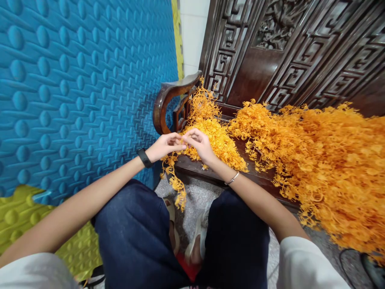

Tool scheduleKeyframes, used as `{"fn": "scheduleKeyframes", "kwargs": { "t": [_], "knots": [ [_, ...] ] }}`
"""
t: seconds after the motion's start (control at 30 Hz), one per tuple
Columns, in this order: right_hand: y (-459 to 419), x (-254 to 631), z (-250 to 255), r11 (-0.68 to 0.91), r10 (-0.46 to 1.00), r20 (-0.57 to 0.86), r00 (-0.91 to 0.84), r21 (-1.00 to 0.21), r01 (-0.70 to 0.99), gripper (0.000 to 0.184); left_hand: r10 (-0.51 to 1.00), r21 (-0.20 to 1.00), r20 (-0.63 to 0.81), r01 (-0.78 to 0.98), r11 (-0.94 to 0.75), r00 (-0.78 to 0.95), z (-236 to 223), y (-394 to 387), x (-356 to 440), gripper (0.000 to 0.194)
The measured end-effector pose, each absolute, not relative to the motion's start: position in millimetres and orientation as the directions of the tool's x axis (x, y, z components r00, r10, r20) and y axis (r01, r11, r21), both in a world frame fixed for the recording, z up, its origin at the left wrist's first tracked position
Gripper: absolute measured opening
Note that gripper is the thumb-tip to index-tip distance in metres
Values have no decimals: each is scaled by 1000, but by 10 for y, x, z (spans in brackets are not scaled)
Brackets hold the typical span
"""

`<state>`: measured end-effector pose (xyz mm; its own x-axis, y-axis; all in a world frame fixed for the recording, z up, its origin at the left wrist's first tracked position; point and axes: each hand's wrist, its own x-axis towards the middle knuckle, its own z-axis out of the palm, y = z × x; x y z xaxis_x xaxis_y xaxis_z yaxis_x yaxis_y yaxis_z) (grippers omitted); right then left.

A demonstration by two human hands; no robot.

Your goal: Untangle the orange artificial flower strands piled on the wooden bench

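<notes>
My left hand (165, 147) and my right hand (200, 144) meet fingertip to fingertip over the front edge of a dark wooden bench (198, 167). Both pinch a strand of orange plastic pieces (177, 186), which hangs down from my fingers toward the floor. Just behind my hands lies a small heap of the same orange pieces (218, 140). A black band is on my left wrist, a thin bracelet on my right.
A large orange pile (327, 160) covers the bench to the right and spills over its front edge. The carved bench back (285, 44) rises behind. A blue embossed foam wall (75, 80) stands left, yellow foam (18, 216) below. My knees and shoes are below.
</notes>
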<state>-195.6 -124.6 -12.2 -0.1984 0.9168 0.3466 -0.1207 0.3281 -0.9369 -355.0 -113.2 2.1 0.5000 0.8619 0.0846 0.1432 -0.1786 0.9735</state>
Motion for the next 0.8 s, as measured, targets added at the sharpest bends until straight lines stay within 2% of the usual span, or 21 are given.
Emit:
{"fn": "scheduleKeyframes", "kwargs": {
  "t": [0.07,0.2,0.47,0.53,0.63,0.7,0.8],
  "knots": [
    [-1201,-1934,-126,328,923,345,-172,-937,-121,20,862,959,81,197,-205,501,22,-1133,-3561,32],
    [-1094,-1876,-155,308,945,317,-81,-945,-110,19,881,931,141,242,-273,452,49,-1163,-3554,37],
    [-1034,-2005,-100,336,935,330,127,-941,-25,10,915,942,189,199,-271,356,131,-1202,-3422,30],
    [-929,-1909,-55,319,923,305,233,-947,-25,10,923,940,174,222,-260,344,140,-1235,-3426,30],
    [-686,-1489,23,293,820,230,524,-955,-40,10,931,936,143,261,-238,335,145,-1294,-3505,31],
    [-548,-1135,41,349,737,295,608,-937,33,9,943,936,147,266,-230,298,140,-1311,-3587,30],
    [-445,-774,-32,329,765,387,516,-922,205,9,959,956,116,233,-179,260,118,-1290,-3682,29]
  ]
}}
